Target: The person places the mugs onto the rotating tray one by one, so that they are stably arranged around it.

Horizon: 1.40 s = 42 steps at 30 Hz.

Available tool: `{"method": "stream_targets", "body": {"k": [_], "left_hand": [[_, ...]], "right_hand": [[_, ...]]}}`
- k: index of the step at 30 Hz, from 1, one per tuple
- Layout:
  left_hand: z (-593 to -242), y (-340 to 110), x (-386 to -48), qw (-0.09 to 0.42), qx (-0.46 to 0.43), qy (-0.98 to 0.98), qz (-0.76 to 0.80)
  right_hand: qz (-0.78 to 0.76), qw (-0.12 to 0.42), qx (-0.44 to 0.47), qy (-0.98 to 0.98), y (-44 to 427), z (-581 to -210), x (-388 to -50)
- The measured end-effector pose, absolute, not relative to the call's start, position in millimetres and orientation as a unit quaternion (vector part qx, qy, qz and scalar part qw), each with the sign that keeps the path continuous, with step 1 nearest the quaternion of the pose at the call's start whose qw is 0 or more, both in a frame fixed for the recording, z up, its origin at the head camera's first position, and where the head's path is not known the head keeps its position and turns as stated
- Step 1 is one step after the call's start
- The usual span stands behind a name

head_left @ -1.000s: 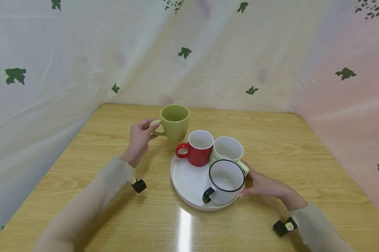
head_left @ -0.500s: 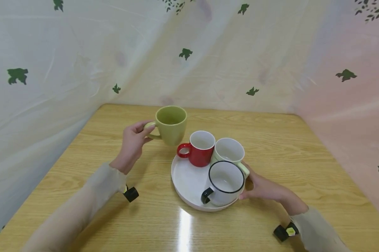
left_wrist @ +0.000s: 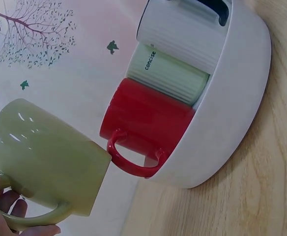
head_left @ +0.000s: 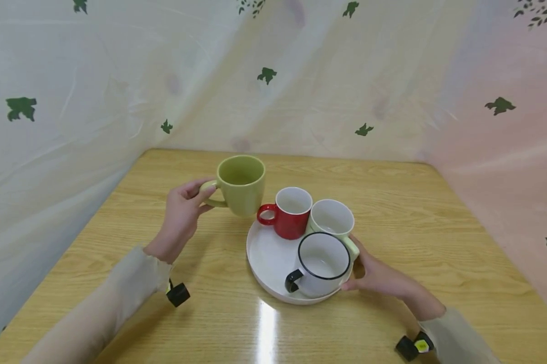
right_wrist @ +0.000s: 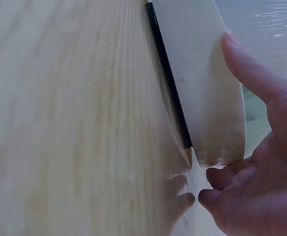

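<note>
My left hand point(head_left: 180, 220) pinches the handle of a yellow-green mug point(head_left: 243, 194), held above the table just behind and left of a round white tray point(head_left: 273, 265). On the tray stand a red mug point(head_left: 291, 222), a pale green ribbed mug point(left_wrist: 170, 76) and a white mug with a black rim and black handle point(head_left: 319, 284). In the left wrist view, the held mug's base overlaps the red mug's handle; contact cannot be told. My right hand point(head_left: 380, 275) grips the tray's right side, thumb at the rim and fingers bent against the wall, partly hidden in the head view.
The wooden table point(head_left: 437, 242) extends around the tray. Behind it hangs a pale curtain point(head_left: 314, 91) with green leaf-like shapes. A narrow dark strip point(right_wrist: 168, 73) runs along the tray's base in the right wrist view.
My left hand has brought the yellow-green mug left and closer to me. My right hand has stayed at the tray's side, and the mugs on the tray stand nearly as before.
</note>
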<state>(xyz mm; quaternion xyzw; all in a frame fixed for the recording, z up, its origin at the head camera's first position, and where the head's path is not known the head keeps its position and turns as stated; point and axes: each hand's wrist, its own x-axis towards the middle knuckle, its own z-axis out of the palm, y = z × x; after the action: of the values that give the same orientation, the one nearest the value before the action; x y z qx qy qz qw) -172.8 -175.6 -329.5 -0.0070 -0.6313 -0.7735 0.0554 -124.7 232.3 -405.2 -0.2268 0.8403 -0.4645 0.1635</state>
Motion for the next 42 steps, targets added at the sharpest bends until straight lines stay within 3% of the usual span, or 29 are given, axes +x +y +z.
{"method": "stream_targets", "body": {"k": [28,42], "left_hand": [[-345.3,-155.0,-152.8,0.009,-0.013,-0.635,-0.773],[-350.7,-151.2,-156.9,0.013,0.002,-0.638,-0.770]], "right_hand": [[-0.441,0.159,-0.145,0.871,211.1,-388.4,-104.5],[-0.452,0.157,-0.170,0.862,219.7,-390.9,-111.8]]}}
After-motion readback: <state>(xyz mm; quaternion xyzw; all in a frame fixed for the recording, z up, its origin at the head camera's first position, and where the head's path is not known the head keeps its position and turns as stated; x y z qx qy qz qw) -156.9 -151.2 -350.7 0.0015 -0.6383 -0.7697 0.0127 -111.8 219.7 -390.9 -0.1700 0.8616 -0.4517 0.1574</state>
